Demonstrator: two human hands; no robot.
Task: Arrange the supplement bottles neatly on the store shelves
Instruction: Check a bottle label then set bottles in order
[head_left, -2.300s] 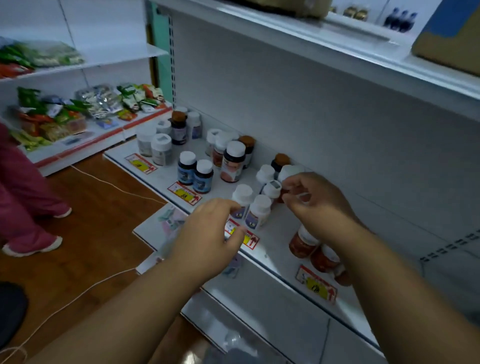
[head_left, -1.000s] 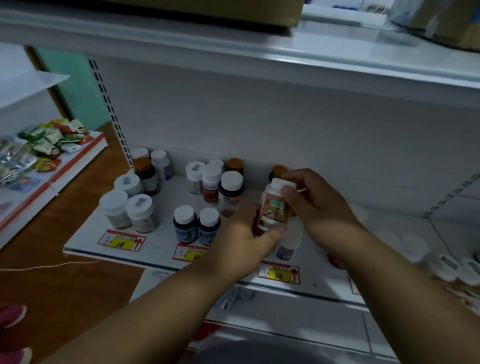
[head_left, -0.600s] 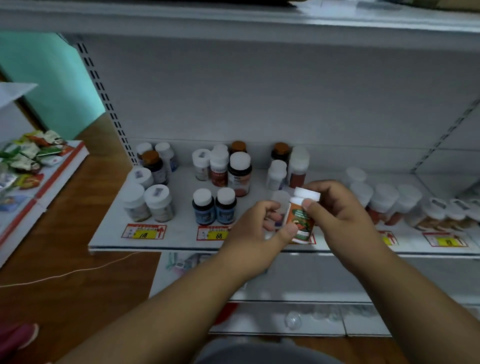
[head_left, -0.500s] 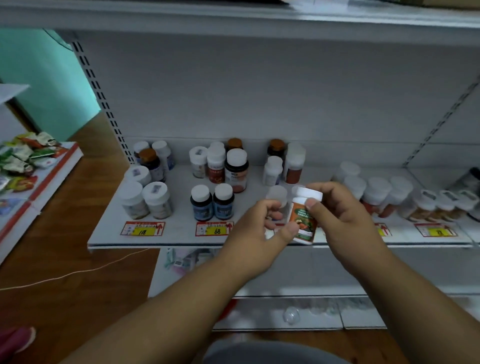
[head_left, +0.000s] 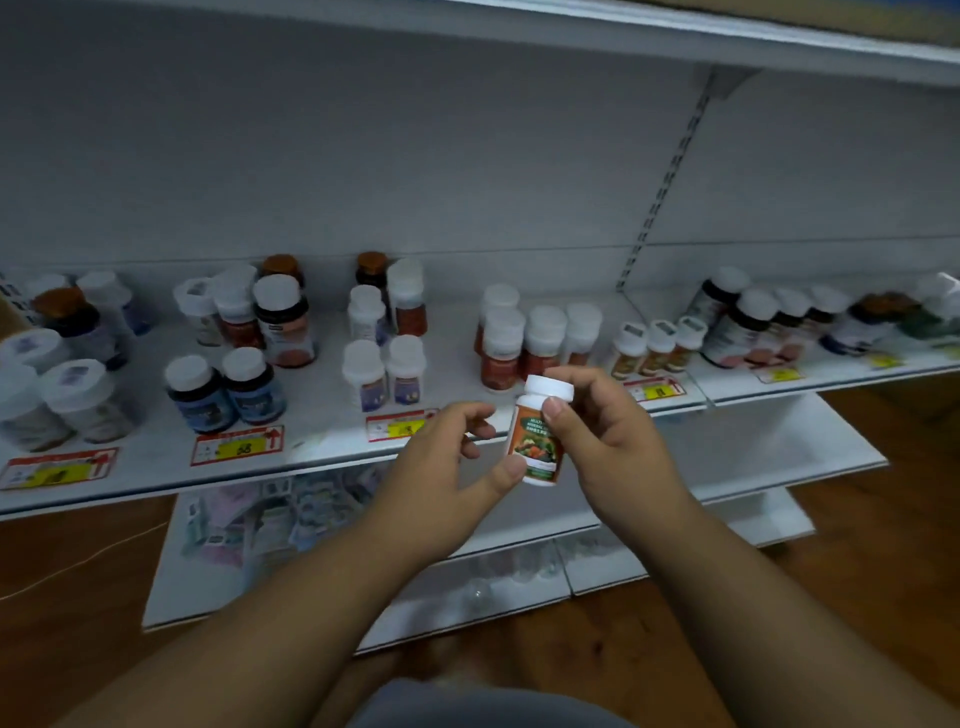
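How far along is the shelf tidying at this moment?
Mid-job. Done: the blue-label pair and purple-label pair stand upright in rows. In hand: right hand grips the orange-label bottle, left hand's thumb touches it. Left: place it; three matching small bottles stand farther right.

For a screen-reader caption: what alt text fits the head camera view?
Two hands hold a small white-capped bottle in front of a white store shelf; the right hand grips it, the left hand's thumb touches its lower label. Supplement bottles stand in groups behind yellow price tags.
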